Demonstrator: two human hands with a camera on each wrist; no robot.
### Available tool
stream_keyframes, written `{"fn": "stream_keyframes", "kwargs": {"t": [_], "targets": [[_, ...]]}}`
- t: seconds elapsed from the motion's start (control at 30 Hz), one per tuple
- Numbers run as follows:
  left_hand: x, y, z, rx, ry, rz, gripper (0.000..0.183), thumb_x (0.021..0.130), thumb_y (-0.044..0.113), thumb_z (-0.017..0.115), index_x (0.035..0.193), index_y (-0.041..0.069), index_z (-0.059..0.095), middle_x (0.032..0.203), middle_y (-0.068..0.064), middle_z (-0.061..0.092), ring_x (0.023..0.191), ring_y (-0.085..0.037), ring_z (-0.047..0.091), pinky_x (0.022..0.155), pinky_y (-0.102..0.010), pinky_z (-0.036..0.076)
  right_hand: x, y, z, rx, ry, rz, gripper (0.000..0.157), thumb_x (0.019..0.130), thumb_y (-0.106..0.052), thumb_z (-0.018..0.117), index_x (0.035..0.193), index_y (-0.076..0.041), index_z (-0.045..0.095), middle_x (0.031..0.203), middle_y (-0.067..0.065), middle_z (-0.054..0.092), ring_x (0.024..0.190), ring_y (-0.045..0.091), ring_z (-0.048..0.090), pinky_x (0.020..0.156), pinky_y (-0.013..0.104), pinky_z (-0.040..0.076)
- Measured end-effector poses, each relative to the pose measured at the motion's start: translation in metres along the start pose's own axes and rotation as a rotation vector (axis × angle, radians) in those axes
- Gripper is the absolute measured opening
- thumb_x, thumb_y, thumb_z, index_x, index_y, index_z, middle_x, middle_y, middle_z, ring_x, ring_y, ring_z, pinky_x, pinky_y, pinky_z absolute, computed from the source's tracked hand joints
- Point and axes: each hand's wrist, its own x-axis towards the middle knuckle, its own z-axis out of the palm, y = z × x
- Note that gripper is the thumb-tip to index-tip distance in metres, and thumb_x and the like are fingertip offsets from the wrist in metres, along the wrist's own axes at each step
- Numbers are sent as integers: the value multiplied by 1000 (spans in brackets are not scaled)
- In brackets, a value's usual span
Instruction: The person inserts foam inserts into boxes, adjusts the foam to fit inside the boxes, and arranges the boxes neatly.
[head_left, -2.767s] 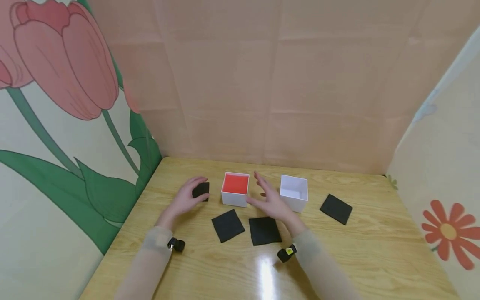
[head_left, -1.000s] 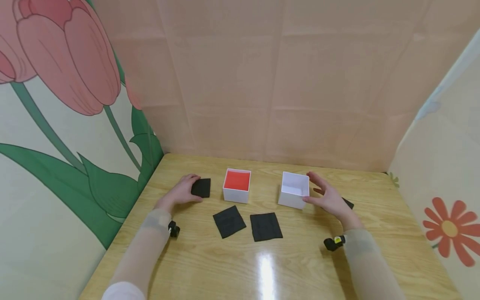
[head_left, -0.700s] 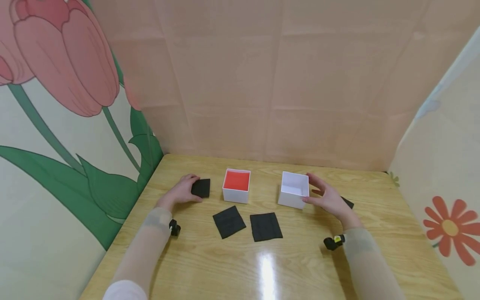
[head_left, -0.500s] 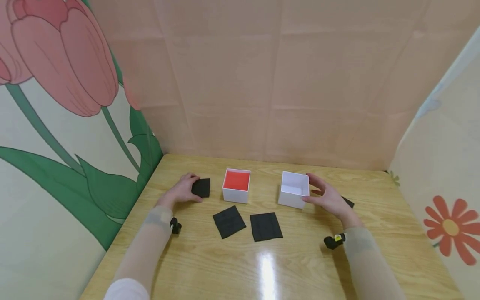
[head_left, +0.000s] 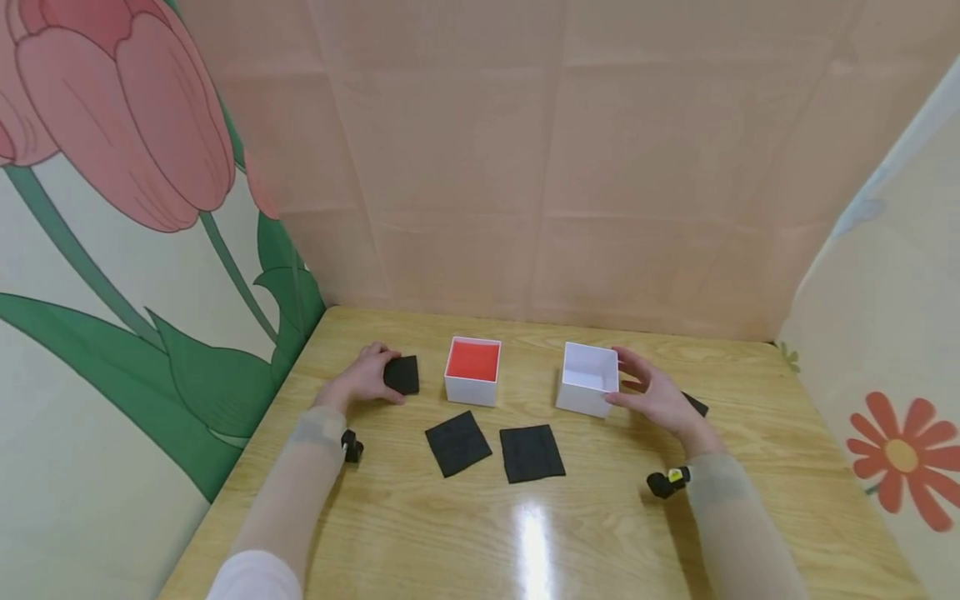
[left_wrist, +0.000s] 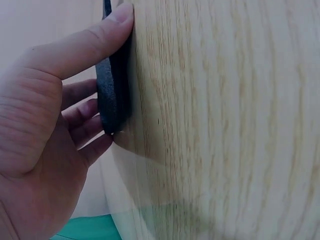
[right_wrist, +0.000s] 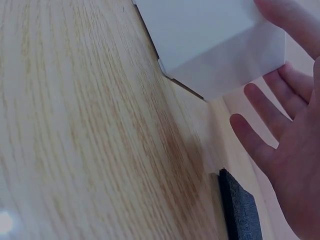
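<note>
My left hand (head_left: 367, 377) grips a small black foam square (head_left: 402, 375) at the left of the table; in the left wrist view the thumb lies on one side of the foam square (left_wrist: 114, 95) and the fingers on the other. My right hand (head_left: 656, 400) holds an open white box (head_left: 585, 396) by its right side. In the right wrist view, the thumb lies against one face of the white box (right_wrist: 215, 50) and a fingertip touches its far edge; the other fingers are spread apart from it. The box's inside looks bare in the head view.
Between the hands stands another white box (head_left: 471, 392) filled with red. Two black squares lie in front, one to the left (head_left: 458, 444) and one to the right (head_left: 532, 454). A further black square (head_left: 696, 404) is partly hidden behind the right hand. Fabric walls close the table's back and sides.
My right hand has gone from beside the red-filled box rightward to the open white box. The left hand has settled around the black foam square, which has shifted very slightly left.
</note>
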Motion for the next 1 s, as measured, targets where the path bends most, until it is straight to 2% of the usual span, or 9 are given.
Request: {"fn": "stream_keyframes", "kwargs": {"t": [0.17, 0.4, 0.57, 0.77, 1.0], "targets": [[-2, -2, 0, -20, 10, 4, 99, 77, 39, 98, 154, -3, 52, 144, -24, 45, 132, -43, 42, 114, -58, 41, 0, -1, 1, -7, 1, 15, 106, 90, -43, 88, 172, -21, 24, 172, 15, 31, 153, 47, 34, 122, 67, 29], [-4, -5, 0, -11, 19, 11, 99, 79, 39, 97, 155, -1, 50, 150, -25, 45, 140, -44, 40, 118, -57, 39, 0, 1, 0, -17, 3, 21, 107, 90, -43, 88, 172, -23, 22, 172, 17, 30, 151, 48, 37, 120, 67, 32], [-9, -2, -2, -44, 62, 28, 103, 77, 39, 98, 156, -2, 48, 149, -26, 48, 137, -44, 43, 116, -59, 40, 0, 1, 0, -6, 2, 26, 107, 91, -42, 88, 173, -23, 21, 172, 16, 30, 151, 48, 37, 120, 66, 32], [-13, 3, -5, -82, 93, 24, 100, 80, 41, 96, 159, 3, 46, 154, -22, 47, 140, -42, 41, 117, -60, 38, -1, 1, -1, 19, -3, 20, 106, 91, -39, 88, 172, -23, 22, 172, 16, 30, 152, 47, 36, 121, 66, 31], [-15, 13, -12, -160, 182, 51, 98, 83, 44, 94, 160, 9, 46, 154, -14, 46, 142, -36, 43, 119, -59, 38, -1, 2, -1, 24, -10, 19, 106, 91, -40, 87, 173, -26, 22, 172, 17, 29, 152, 50, 35, 121, 68, 30]]}}
